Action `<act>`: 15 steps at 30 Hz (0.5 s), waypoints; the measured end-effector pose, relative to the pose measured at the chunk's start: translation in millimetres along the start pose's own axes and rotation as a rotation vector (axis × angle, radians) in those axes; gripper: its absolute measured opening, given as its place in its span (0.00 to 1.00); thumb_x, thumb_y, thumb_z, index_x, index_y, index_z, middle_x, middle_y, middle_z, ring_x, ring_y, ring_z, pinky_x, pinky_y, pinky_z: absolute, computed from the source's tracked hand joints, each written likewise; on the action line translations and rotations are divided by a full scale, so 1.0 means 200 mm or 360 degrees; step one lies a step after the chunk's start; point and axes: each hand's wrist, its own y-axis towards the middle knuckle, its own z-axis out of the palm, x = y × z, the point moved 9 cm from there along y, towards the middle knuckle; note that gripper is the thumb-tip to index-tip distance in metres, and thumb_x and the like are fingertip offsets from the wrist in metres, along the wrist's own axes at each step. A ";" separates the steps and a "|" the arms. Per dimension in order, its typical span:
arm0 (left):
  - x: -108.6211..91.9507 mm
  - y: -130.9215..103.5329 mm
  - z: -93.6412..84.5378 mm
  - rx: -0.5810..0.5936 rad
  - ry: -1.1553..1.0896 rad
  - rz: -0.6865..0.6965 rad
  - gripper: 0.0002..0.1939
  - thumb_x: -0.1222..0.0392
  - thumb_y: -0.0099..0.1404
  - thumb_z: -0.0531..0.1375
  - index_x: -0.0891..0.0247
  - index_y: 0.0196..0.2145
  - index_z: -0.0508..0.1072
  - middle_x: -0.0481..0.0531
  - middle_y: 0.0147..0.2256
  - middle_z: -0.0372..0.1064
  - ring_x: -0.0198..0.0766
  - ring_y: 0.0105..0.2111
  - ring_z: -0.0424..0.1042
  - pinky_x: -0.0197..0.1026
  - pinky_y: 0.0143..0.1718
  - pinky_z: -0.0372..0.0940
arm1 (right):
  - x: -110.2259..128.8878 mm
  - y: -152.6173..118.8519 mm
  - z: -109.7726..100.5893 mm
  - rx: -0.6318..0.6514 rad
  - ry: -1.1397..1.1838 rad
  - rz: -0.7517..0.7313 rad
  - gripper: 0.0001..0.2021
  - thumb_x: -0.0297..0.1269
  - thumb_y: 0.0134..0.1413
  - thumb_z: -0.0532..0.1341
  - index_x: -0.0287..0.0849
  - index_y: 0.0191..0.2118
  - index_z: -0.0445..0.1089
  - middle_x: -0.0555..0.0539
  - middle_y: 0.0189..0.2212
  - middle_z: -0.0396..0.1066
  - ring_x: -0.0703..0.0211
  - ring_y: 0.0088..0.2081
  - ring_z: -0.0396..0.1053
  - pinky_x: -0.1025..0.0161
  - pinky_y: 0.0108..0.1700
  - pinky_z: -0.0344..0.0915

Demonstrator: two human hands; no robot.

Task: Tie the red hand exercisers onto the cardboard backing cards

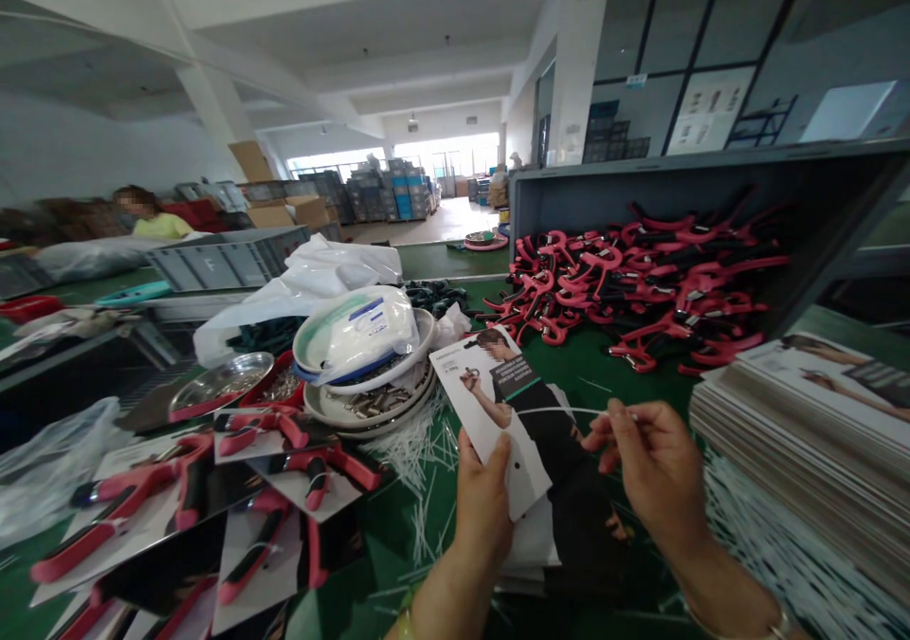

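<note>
Green table (587,374), grey crate (828,232) of pink tools (604,284); left hand (483,502) grips card (459,384), right hand (661,474) pinches white strip (561,410)

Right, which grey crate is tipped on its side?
The large crate at right, with pink-and-black tools spilling from its mouth; the white-marked crate at left stands upright.

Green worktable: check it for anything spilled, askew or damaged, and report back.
The grey crate lies on its side, with pink-and-black hand tools spilling from its mouth onto the green worktable. Thin white strips lie strewn in a loose tangle. Both look untidy, though perhaps deliberate. I see no damage.
</note>
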 end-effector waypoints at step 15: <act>0.01 -0.03 -0.04 -0.0176 0.0020 0.0110 0.43 0.53 0.56 0.64 0.57 0.63 0.46 0.58 0.51 0.67 0.43 0.44 0.73 0.41 0.45 0.67 | 0.08 -0.09 0.05 0.0110 -0.0087 -0.0143 0.10 0.41 0.56 0.59 0.42 0.30 0.60 0.52 0.21 0.70 0.65 0.18 0.68 0.71 0.15 0.64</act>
